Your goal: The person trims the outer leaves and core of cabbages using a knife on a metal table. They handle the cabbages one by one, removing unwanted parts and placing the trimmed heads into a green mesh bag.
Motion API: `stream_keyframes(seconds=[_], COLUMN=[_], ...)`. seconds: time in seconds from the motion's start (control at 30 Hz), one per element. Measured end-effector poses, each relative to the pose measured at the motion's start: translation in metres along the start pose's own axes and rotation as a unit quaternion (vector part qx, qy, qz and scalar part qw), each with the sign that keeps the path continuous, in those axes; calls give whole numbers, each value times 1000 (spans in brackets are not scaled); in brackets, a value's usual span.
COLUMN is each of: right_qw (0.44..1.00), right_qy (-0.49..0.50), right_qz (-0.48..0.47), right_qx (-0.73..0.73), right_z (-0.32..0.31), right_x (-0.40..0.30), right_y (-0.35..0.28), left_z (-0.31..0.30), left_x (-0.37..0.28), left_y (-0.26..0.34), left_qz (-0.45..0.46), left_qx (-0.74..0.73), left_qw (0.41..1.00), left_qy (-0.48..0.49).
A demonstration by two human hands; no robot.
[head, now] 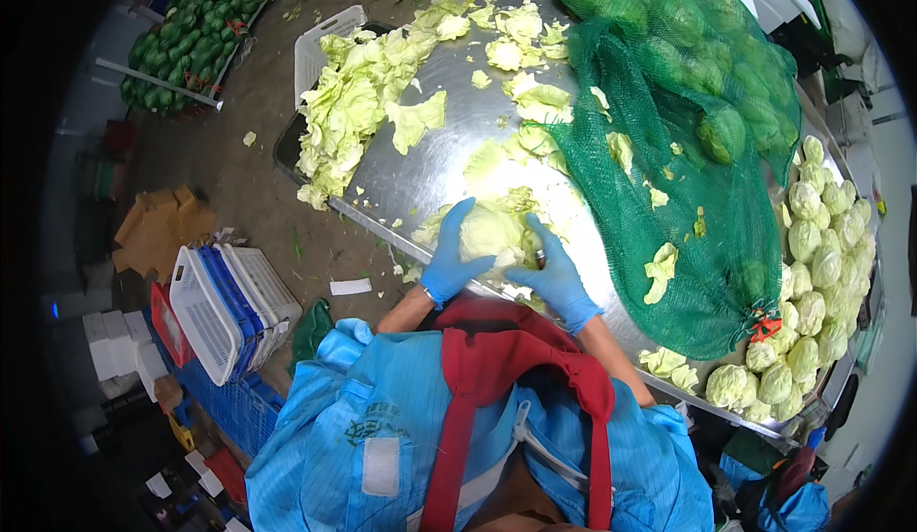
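A pale green cabbage head (491, 232) rests among loose leaves near the front edge of the metal table (444, 174). My left hand (455, 256), in a blue glove, spreads its fingers and thumb along the cabbage's left side. On the opposite side my right hand (557, 274), gloved too, has its fingertips by the cabbage. A small tool with a dark brown part (539, 257) shows between that hand's thumb and forefinger; the rest is hidden, so its kind is unclear. The underside of the cabbage is out of sight.
A green mesh sack (645, 245) holding cabbages (680, 16) covers the table's right part. Peeled cabbages (806, 310) are piled beyond it. Stripped leaves (358, 95) heap over a crate (322, 38) at the left edge. Stacked baskets (208, 317) stand on the floor.
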State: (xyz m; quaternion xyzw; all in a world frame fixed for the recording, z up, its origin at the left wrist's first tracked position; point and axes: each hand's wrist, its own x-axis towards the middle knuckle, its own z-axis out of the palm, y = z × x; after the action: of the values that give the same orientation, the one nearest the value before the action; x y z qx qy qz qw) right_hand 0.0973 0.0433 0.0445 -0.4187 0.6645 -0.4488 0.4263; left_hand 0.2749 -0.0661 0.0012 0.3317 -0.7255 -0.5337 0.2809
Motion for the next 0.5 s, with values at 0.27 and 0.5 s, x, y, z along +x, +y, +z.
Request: stream_keyframes(seconds=[0.27,0.5], right_qw=[991,985], right_qy=[74,102], right_qz=[45,136], right_qx=[100,15], right_z=[7,-39], right_x=[13,22], right_y=[70,37], left_z=[21,27], left_x=[-1,-5], left_y=[15,20], left_qz=[3,27], left_qx=[68,146], left_qw=[997,988], left_qy=[25,-31])
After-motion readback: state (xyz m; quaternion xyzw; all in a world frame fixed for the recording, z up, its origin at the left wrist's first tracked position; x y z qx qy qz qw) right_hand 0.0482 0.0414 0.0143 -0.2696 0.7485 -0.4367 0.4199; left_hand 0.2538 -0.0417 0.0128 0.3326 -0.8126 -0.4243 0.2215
